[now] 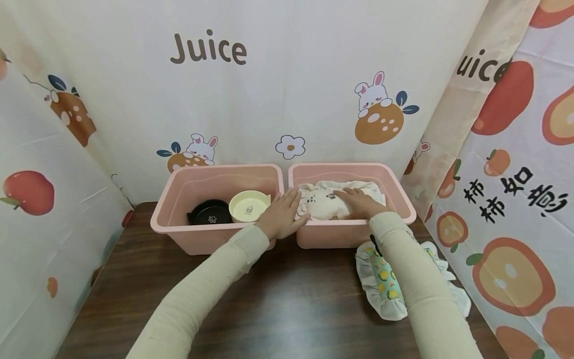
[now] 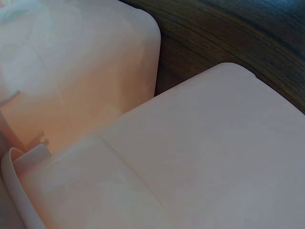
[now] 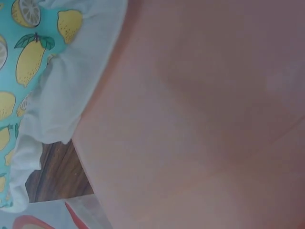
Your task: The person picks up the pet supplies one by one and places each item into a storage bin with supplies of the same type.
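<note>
Two pink plastic bins stand side by side. In the head view my left hand (image 1: 280,214) lies with extended fingers over the rims where they meet, its fingertips near a folded white cloth (image 1: 320,202). My right hand (image 1: 358,203) reaches into the right bin (image 1: 332,237) and rests on that cloth, which has small dark printed marks. Its fingers spread over the fabric, and I see no grip on it. A black bowl (image 1: 208,212) and a pale yellow bowl (image 1: 249,206) sit in the left bin (image 1: 202,242). Both wrist views show bin walls, not the hands.
A lemon-print cloth item with white ruffles (image 1: 385,281) lies on the dark wooden table (image 1: 287,309), partly under my right forearm. Printed curtains (image 1: 287,85) hang behind the bins and on both sides.
</note>
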Demonstrator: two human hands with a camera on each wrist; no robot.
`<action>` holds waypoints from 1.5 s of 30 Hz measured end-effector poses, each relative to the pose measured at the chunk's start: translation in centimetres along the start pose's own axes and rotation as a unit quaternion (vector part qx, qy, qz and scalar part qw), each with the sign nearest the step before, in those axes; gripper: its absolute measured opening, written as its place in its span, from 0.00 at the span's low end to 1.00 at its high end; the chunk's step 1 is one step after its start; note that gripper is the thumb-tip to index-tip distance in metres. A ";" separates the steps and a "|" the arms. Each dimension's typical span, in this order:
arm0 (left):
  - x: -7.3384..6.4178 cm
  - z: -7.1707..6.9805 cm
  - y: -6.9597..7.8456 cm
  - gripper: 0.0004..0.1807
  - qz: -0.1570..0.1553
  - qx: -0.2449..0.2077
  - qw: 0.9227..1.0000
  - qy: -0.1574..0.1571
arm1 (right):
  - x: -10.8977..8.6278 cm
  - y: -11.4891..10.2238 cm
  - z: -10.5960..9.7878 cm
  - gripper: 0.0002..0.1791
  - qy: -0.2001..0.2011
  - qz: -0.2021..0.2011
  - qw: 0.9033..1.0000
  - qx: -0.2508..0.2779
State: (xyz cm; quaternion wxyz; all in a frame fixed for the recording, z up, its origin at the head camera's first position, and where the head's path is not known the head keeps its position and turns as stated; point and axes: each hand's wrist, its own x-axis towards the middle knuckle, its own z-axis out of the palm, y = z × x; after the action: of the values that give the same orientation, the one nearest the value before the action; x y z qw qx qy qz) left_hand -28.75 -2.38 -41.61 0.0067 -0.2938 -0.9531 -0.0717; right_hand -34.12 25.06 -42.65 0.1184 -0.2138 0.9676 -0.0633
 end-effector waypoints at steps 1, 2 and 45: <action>0.0 0.0 0.0 0.42 0.001 0.000 1.000 0.002 | 0.1 -0.1 0.0 0.46 -0.004 0.000 1.000 0.002; 0.0 0.0 0.0 0.42 0.002 0.000 1.000 0.003 | 0.2 -0.1 0.0 0.45 -0.009 0.001 1.000 0.003; 0.1 0.4 -0.1 0.42 -0.009 0.006 1.000 0.002 | 0.3 -0.5 -1.1 0.36 -0.022 -0.001 0.999 0.026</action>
State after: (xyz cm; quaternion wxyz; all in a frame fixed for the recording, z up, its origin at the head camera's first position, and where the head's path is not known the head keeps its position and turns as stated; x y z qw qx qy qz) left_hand -28.87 -2.31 -41.98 0.0100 -0.2852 -0.9561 -0.0665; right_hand -34.49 24.57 -41.53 0.1450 -0.2130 0.9626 -0.0835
